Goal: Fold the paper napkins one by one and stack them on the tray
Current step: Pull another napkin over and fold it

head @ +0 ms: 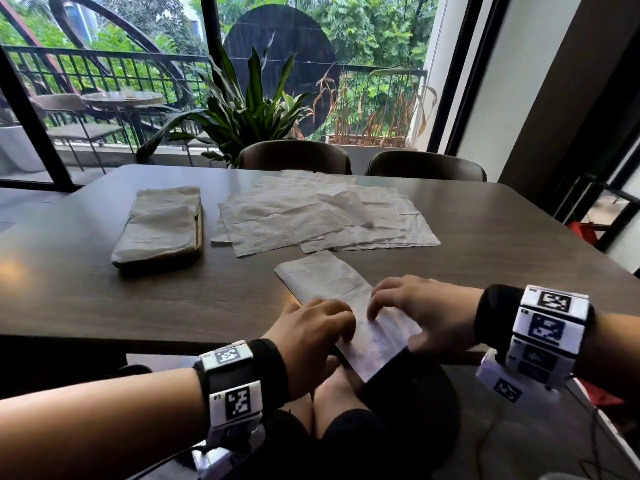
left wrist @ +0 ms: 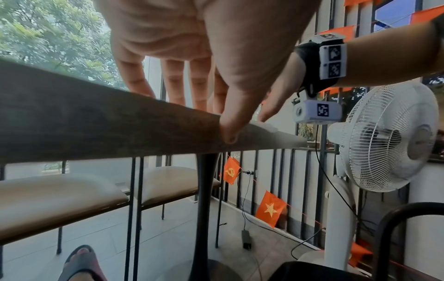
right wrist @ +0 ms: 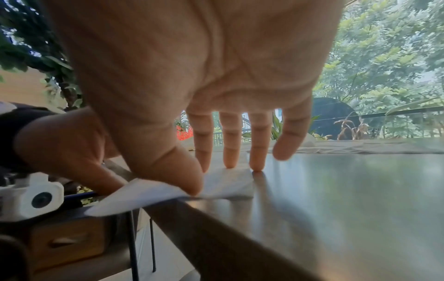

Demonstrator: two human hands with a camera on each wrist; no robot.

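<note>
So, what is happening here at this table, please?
A person is folding paper napkins. Both the left hand and the right hand press on a long folded napkin at the table's near edge. Folded ones lie stacked on the tray; unfolded napkins wait behind.

Left hand point(head: 311, 332) and right hand point(head: 412, 313) side by side, fingers pressing down

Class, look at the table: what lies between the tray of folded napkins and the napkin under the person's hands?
Only bare tabletop lies between the tray and the napkin under the hands; the head view shows it.
</note>
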